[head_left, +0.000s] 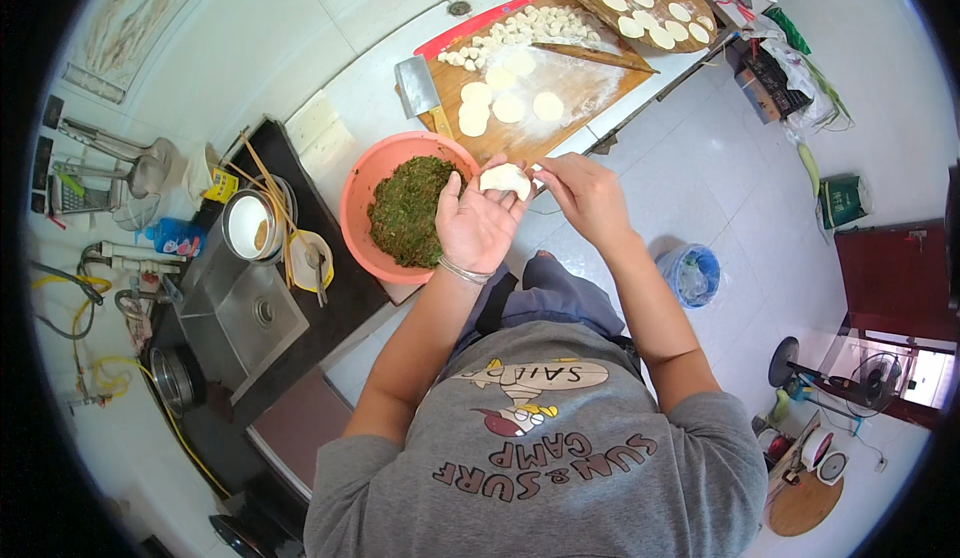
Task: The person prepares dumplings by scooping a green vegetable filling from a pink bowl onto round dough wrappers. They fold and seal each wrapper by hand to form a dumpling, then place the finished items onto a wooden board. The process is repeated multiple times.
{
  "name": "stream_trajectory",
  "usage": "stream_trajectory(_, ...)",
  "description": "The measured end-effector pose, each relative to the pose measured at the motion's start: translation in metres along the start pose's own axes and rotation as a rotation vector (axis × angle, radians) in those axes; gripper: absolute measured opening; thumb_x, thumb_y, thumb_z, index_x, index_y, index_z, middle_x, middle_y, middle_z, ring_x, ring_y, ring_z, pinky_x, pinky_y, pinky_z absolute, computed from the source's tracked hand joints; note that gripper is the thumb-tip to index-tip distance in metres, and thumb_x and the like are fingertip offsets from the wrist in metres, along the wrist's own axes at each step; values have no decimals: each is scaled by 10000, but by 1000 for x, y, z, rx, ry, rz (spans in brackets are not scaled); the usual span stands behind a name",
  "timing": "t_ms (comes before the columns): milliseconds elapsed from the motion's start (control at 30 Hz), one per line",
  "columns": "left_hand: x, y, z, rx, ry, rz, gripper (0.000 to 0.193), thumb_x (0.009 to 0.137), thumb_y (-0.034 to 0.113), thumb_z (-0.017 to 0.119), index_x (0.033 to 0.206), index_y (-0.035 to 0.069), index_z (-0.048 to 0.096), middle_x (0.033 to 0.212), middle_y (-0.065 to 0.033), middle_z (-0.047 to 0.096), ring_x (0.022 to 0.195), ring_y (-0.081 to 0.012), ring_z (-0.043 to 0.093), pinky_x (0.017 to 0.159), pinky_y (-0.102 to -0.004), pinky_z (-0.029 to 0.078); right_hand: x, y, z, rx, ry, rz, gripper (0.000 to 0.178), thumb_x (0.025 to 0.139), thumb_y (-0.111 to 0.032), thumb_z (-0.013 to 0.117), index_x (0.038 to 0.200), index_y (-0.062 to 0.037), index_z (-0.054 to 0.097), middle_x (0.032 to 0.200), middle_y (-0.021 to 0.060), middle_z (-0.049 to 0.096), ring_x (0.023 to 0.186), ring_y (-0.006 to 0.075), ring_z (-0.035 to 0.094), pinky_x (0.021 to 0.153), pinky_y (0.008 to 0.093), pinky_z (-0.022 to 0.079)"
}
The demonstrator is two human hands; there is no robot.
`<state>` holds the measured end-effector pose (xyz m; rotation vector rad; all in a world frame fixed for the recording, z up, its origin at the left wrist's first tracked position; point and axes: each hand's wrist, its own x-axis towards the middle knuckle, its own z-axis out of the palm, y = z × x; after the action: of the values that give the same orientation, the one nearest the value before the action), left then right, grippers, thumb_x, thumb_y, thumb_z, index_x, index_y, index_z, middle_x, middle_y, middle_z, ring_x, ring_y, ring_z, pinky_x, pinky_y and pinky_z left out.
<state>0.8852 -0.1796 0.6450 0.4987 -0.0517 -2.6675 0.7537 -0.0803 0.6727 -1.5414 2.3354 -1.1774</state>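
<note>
Your left hand (478, 220) is palm up and open, wearing a silver-coloured bangle (466, 273) at the wrist. A soft, pale, rounded piece of dough (507, 180) lies across its fingers, the thumb spread away from it. Your right hand (590, 198) is just beside the dough, back of the hand upward, thumb and forefinger drawn together near the dough's right edge; you cannot tell from this view whether they pinch it or anything else.

The left hand is near the rim of a round, salmon-pink bowl (352, 193) holding a dark green chopped filling (410, 213). Beyond your hands is a rectangular, flour-dusted wooden board (545, 138). On it are flat, pale dough rounds (508, 108), a heap of small dough lumps (510, 30) and a slim brown wooden rolling pin (595, 57). A broad-bladed metal cleaver (418, 86) lies at the board's left edge. Farther off, to the upper right, a round wooden board (682, 45) carries more pale rounds. To your left is a stainless-steel sink (215, 288).
</note>
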Motion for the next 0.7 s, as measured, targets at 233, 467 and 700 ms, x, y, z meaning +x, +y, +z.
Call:
stream_trajectory(233, 8, -9, 21, -44, -17, -68, 621, 926, 472, 318, 1265, -44, 392, 1326, -243, 384, 1252, -344, 366, 1081, -444, 269, -5, 11, -17, 84, 6, -252, 175, 713, -43, 664, 884, -79, 659, 841, 73, 622, 738, 248, 618, 608, 336, 501)
stream_trajectory(467, 14, -15, 20, -78, -44, -81, 643, 931, 459, 325, 1298, -67, 352, 1362, -260, 350, 1292, -354, 321, 1105, -445, 231, -7, 15, -11, 78, 114, -183, 126, 726, -30, 667, 837, -25, 609, 793, 99, 602, 705, 263, 607, 597, 337, 499)
stream_trajectory(700, 16, -27, 26, 47, -44, 25, 614, 927, 445, 339, 1289, -51, 368, 1326, -244, 393, 1252, -331, 366, 1088, -424, 262, -12, -2, 5, 210, 225, 287, 89, 774, -23, 649, 796, -6, 565, 713, 140, 596, 597, 282, 603, 539, 325, 498)
